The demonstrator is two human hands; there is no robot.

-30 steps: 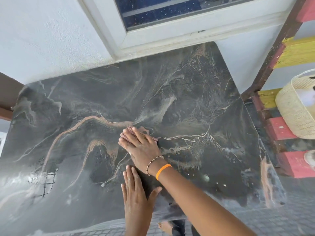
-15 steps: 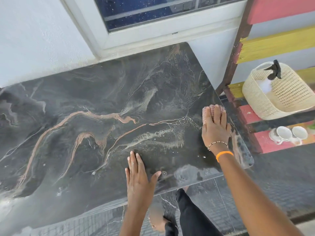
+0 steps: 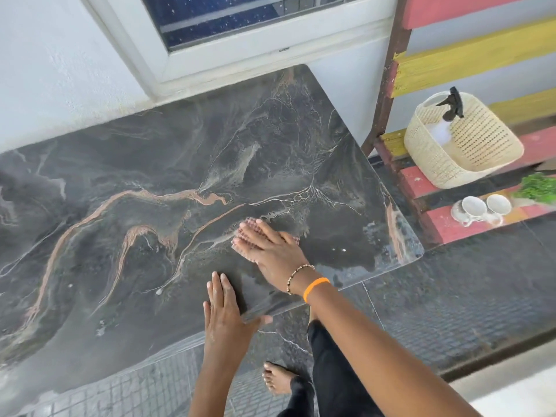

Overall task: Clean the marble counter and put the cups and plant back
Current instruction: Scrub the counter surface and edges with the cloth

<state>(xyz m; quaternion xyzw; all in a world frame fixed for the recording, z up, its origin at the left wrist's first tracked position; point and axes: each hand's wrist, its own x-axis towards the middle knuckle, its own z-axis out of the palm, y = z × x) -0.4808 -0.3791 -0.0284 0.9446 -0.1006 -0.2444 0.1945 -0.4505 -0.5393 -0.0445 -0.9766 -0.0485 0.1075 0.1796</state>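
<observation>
Marble, dark and veined, made up the counter, and the right hand lay flat on a pink cloth near the counter's front right corner, fingers straight and pressed down rather than pinching. Beside it, at the counter's front edge, the left hand rested flat with fingers together. Off the counter's right end, two white cups and the green plant sat on a painted bench, not yet returned. With a wet sheen near the corner, a hard sweep could likely skid the cloth over the edge.
</observation>
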